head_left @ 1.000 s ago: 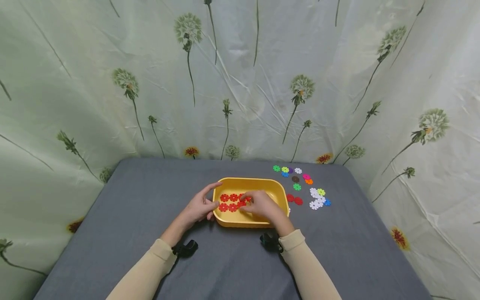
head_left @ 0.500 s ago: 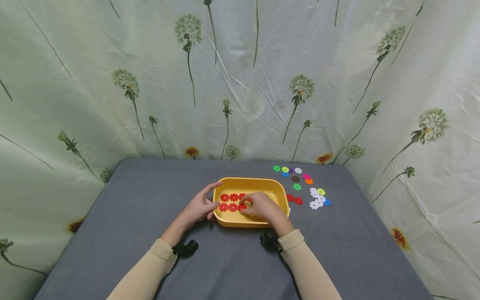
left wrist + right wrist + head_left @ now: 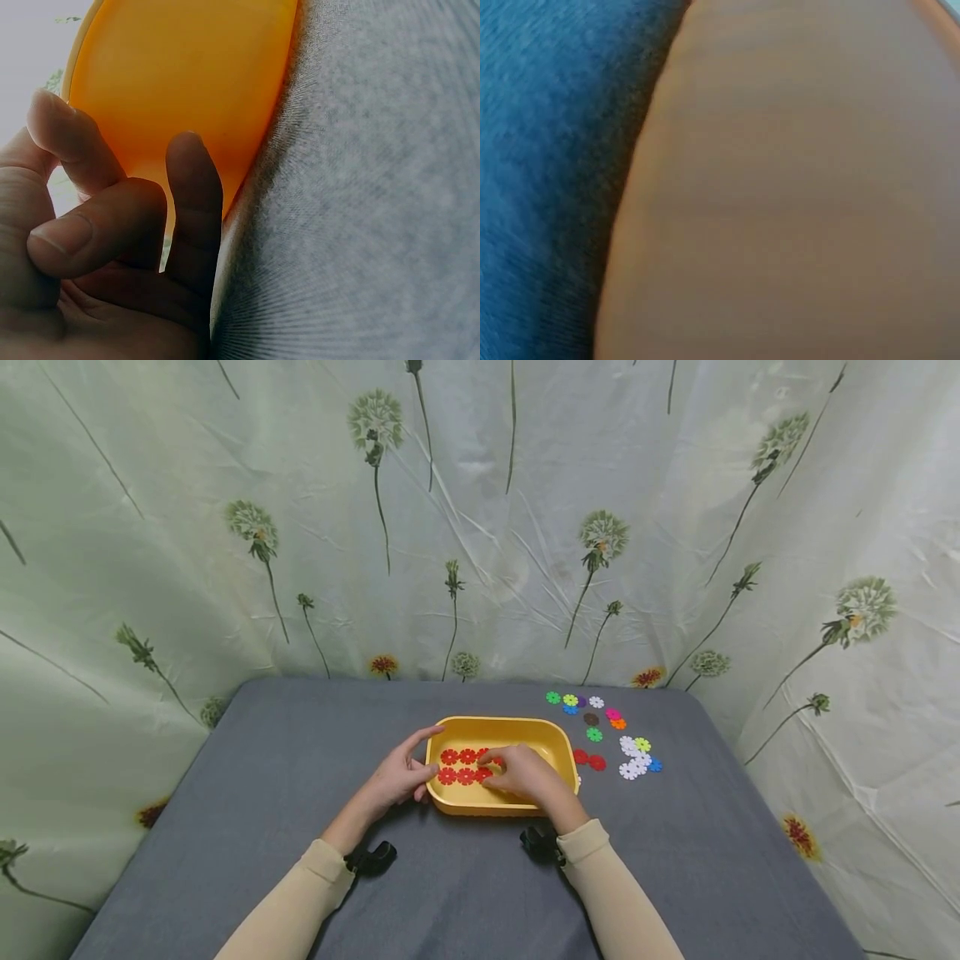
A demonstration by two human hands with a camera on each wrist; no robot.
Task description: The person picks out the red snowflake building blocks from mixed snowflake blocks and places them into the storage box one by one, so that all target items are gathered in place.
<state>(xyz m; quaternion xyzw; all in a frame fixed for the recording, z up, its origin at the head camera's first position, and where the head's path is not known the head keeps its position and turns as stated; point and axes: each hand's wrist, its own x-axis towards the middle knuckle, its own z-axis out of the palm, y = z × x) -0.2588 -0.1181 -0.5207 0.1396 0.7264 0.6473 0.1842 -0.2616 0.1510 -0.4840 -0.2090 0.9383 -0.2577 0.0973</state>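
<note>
Inside the yellow plastic bin [image 3: 551, 747], red snowflake-shaped building discs [image 3: 449, 757] lie flat in two rows. My left hand [image 3: 396, 775] grips the bin's left end, thumb at the rim and index finger along the far corner. In the left wrist view, its other fingers are against or close to the bin's outer wall [image 3: 195, 67]. Reaching over the near right side, my right hand [image 3: 521, 770] has thumb and fingertips around a red disc [image 3: 484, 774] at the right of the front row. The palm hides part of the bin floor. The right wrist view shows only the bin's wall [image 3: 780, 187], blurred.
Right of the bin, two red discs [image 3: 597, 762] lie on the grey cloth [image 3: 337, 718]. White discs [image 3: 628, 770], with yellow-green and blue ones, cluster farther right. Green [image 3: 594, 735], brown [image 3: 591, 719], pink and orange discs are scattered behind. A flower-print curtain [image 3: 510, 527] hangs beyond the table.
My right thumb and fingertips have shifted slightly at the front-row disc, which now lies flatter in line with the others. The left hand and the bin have stayed in place.
</note>
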